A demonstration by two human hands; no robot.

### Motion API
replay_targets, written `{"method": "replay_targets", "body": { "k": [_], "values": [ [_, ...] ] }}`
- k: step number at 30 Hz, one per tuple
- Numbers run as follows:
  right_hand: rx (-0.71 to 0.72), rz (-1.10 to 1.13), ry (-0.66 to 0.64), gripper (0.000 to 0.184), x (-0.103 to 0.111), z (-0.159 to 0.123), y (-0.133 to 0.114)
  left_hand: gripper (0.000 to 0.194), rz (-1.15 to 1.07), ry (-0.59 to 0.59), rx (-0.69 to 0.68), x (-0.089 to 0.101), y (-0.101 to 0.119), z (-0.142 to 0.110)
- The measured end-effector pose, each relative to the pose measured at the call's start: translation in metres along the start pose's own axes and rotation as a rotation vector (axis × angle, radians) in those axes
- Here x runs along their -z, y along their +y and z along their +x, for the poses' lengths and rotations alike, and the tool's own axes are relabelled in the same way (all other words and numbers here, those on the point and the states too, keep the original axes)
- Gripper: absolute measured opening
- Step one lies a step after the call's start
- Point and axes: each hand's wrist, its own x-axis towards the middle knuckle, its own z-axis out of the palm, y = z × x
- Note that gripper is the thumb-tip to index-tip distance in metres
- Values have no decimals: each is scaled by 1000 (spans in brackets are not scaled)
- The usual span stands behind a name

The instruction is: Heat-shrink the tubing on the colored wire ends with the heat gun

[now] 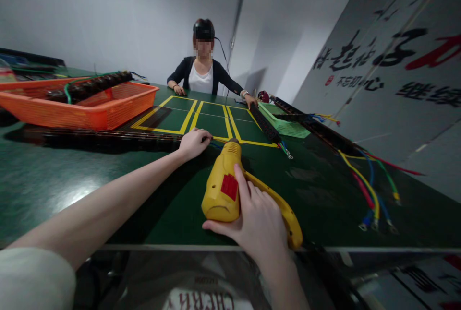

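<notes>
My right hand (pixel 261 219) is wrapped round the handle of a yellow heat gun (pixel 219 185) with a red patch on its side. The gun's nozzle points away from me over the green table. My left hand (pixel 194 143) is closed at the right end of a long black cable bundle (pixel 118 140), pinching its wires. Thin yellow and blue wires (pixel 220 140) come out beyond those fingers, close to the nozzle. Exactly which wire the fingertips hold is too small to make out.
An orange basket (pixel 108 113) holding black bundles stands at left. Across the green table (pixel 259 195), a person (pixel 201 75) touches another black bundle (pixel 264 125). A pale green basket (pixel 291 127) and bundles with coloured, lugged wires (pixel 372 195) lie right. Yellow tape (pixel 192 115) marks rectangles.
</notes>
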Motion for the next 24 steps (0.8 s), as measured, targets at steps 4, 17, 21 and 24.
{"method": "replay_targets", "body": {
  "k": [4,17,21,24],
  "values": [
    [17,24,-25,127,-3,5,-16,28,20,-8,4,-1,0,1],
    [59,110,-67,133,-2,8,-30,31,27,-34,3,3,-1,0],
    [47,100,-77,132,-1,7,-22,31,19,-7,-8,0,-2,0],
    [56,65,-43,130,0,4,-11,31,8,5,-18,-1,-2,0]
  ]
}}
